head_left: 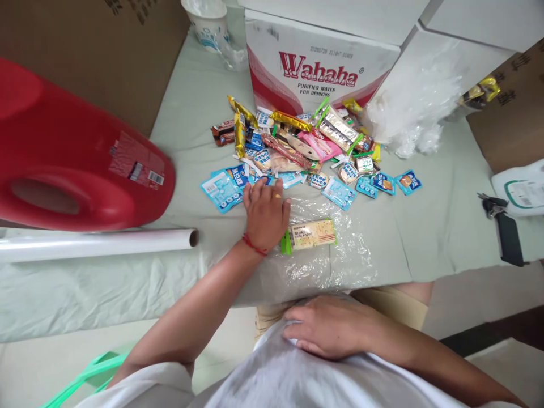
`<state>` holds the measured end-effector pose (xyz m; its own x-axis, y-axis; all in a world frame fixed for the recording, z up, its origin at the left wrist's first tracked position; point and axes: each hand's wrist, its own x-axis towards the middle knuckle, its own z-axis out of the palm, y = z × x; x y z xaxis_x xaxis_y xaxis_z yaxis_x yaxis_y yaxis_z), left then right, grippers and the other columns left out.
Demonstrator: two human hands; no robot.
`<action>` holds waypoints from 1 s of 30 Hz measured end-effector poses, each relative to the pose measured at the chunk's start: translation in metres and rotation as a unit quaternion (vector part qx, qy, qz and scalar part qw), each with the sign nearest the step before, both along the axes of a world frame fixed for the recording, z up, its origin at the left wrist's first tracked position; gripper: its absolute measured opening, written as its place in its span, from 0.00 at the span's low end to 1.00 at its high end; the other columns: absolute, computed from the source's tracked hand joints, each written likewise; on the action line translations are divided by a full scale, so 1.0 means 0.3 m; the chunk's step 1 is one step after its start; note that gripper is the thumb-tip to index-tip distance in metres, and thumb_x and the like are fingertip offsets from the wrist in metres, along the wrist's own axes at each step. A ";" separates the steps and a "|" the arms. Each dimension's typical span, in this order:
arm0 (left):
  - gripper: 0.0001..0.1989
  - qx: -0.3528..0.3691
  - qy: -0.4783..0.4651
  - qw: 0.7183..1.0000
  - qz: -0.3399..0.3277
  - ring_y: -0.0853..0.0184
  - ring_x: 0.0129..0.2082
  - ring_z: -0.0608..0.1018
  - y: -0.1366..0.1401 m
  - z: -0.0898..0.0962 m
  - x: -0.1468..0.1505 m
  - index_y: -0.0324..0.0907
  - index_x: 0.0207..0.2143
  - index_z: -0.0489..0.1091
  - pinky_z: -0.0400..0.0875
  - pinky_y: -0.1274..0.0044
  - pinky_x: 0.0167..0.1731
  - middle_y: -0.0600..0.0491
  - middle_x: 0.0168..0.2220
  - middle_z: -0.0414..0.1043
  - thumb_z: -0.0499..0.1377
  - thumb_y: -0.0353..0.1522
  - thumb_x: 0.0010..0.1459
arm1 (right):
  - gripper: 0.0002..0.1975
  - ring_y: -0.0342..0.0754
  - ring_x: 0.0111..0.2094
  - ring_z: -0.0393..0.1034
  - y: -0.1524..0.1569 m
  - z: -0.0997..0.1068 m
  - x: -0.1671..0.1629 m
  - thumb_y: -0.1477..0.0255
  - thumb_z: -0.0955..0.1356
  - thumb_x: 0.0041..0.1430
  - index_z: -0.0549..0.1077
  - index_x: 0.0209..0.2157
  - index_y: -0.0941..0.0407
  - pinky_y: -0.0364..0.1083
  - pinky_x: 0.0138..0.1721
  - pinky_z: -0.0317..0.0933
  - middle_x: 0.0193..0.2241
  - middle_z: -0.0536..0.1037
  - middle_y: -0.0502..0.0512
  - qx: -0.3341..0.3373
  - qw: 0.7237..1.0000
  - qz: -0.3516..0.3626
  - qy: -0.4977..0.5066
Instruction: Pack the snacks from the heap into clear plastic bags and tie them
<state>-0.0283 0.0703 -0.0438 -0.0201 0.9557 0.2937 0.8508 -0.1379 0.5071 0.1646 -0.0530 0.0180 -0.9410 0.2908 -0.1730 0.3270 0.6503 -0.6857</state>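
Observation:
My left hand [266,211], with a red string at the wrist, lies palm down at the front of a heap of wrapped snacks [293,148]. Its fingers are apart, and their tips touch or hover over blue snack packets [225,187]. Just right of that hand, a soda biscuit packet [312,233] with green ends rests on a clear plastic bag [352,255] spread near the table's front edge. My right hand [325,326] rests against my shirt below the table edge, loosely spread and holding nothing visible.
A large red jug [85,153] and a white film roll [97,243] occupy the left. Behind the snacks stand a Wahaba-style white carton [318,34], a paper cup [208,25] and bunched clear plastic bags [416,102]. At right are a black-handled tool [508,232] and a white bottle [522,190].

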 end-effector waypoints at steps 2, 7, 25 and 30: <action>0.24 -0.006 0.013 1.000 0.009 0.44 0.65 0.65 0.005 0.004 -0.003 0.36 0.63 0.66 0.46 0.49 0.69 0.38 0.54 0.72 0.50 0.35 0.68 | 0.05 0.43 0.26 0.69 0.013 0.032 -0.008 0.70 0.67 0.67 0.77 0.40 0.51 0.44 0.27 0.60 0.30 0.78 0.46 0.017 0.999 -0.009 0.033; 0.17 -0.032 0.005 0.999 0.019 0.40 0.60 0.65 0.013 0.007 -0.004 0.36 0.51 0.75 0.54 0.45 0.62 0.35 0.49 0.70 0.54 0.33 0.64 | 0.10 0.52 0.39 0.70 0.060 0.029 -0.041 0.73 0.63 0.71 0.77 0.45 0.56 0.51 0.41 0.67 0.37 0.78 0.58 0.165 0.968 -0.188 0.016; 0.10 0.165 0.110 0.943 -0.268 0.61 0.35 0.73 -0.128 0.133 -0.095 0.45 0.36 0.73 0.62 0.67 0.39 0.52 0.28 0.71 0.53 0.28 0.68 | 0.23 0.50 0.72 0.52 0.041 -0.146 -0.044 0.72 0.64 0.73 0.65 0.67 0.56 0.57 0.74 0.45 0.70 0.65 0.57 0.162 0.984 -0.063 0.028; 0.10 0.164 0.083 0.918 -0.352 0.62 0.35 0.74 -0.194 0.092 -0.130 0.44 0.39 0.74 0.64 0.69 0.39 0.52 0.29 0.73 0.54 0.26 0.66 | 0.22 0.50 0.70 0.54 0.043 -0.153 -0.051 0.74 0.62 0.74 0.67 0.66 0.58 0.56 0.74 0.46 0.67 0.68 0.56 0.168 0.982 -0.071 0.047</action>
